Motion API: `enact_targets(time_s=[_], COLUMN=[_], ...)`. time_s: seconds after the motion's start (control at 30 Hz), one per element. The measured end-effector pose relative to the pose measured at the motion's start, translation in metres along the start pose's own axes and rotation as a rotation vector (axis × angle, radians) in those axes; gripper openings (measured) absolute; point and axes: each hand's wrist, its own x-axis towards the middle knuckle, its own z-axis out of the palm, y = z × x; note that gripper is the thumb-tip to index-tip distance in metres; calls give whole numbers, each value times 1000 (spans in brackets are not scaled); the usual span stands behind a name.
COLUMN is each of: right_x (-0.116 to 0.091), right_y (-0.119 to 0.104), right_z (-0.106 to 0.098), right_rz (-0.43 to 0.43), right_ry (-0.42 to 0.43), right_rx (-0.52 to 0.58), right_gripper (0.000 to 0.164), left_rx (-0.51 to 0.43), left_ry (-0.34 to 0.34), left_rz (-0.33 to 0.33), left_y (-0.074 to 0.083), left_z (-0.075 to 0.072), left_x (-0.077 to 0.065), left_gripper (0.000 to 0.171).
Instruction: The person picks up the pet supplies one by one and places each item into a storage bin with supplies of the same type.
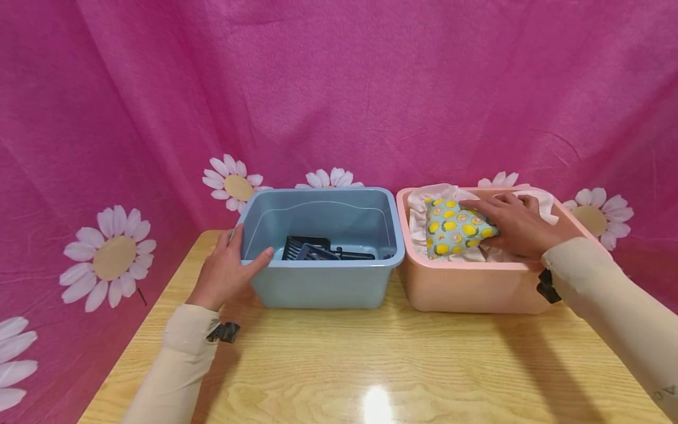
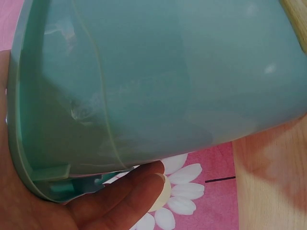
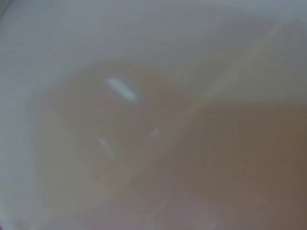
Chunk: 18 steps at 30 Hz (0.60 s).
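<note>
My left hand (image 1: 225, 265) grips the rim of a blue plastic bin (image 1: 323, 285) at its front left corner, thumb over the front edge. The left wrist view shows its fingers (image 2: 129, 196) along the outside, below the rim. Over a pink plastic bin (image 1: 471, 288), my right hand (image 1: 516, 224) grips the right side of a small lemon-print cushion (image 1: 452, 229). Ruffled white cloth (image 1: 418, 218) lies around and beneath the cushion inside that bin. Only a blurred, close stretch of the pink bin's wall (image 3: 144, 158) fills the right wrist view.
Inside the blue bin lie a black slotted scoop (image 1: 312, 244) and other dark tools, partly hidden by the front wall. Both bins stand side by side on a wooden table (image 1: 328, 353). A pink cloth backdrop (image 1: 339, 88) with white flowers hangs behind and to the left.
</note>
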Motion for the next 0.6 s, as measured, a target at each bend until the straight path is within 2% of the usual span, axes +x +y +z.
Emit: enact_targets(time_s=[0.43,0.6], right_x=[3,5], right_y=[1,4], right_z=[10,14], right_rz=[59,48], right_ry=[-130,-161], right_rx=[44,28], right_gripper=[81,82], left_rx=[-6,-8], left_ry=[-14,-12], left_rz=[-13,-18], left_y=[1,1], left_z=[0,0], left_x=[-1,-1], left_gripper=[103,102])
